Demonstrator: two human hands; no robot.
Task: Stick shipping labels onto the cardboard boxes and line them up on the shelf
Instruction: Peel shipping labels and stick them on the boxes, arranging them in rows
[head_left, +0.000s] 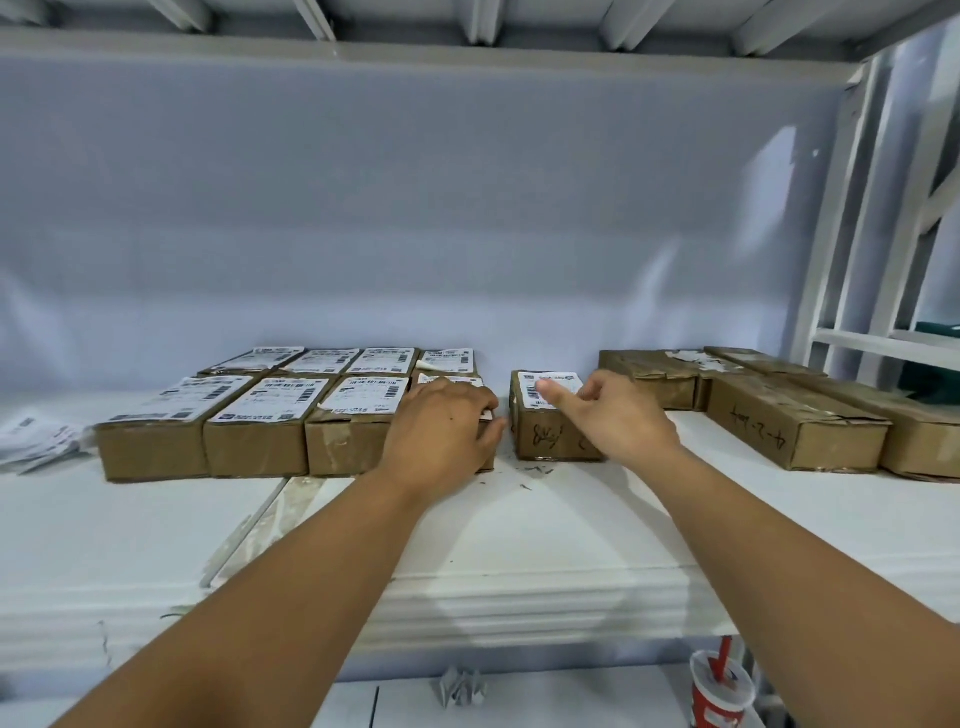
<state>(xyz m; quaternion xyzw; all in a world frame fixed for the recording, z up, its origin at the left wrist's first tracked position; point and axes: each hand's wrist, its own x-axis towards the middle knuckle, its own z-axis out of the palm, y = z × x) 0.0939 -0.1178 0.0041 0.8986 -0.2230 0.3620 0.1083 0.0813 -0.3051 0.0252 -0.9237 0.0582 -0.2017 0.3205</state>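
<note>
step: smoothing label (563, 382) on lone centre box (550, 436) | right hand (618, 415) finger pressing flat | left hand (441, 421) gripping front-row end box (467, 383) | next, likely: slide centre box left, flush with row

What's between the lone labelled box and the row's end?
Only the left hand: its fingers curl over the end brown cardboard box into the gap beside the lone white-labelled brown box.

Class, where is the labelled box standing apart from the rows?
Head view: the lone box sits centre-right on the shelf, under the right hand, between the labelled rows and the unlabelled boxes.
</note>
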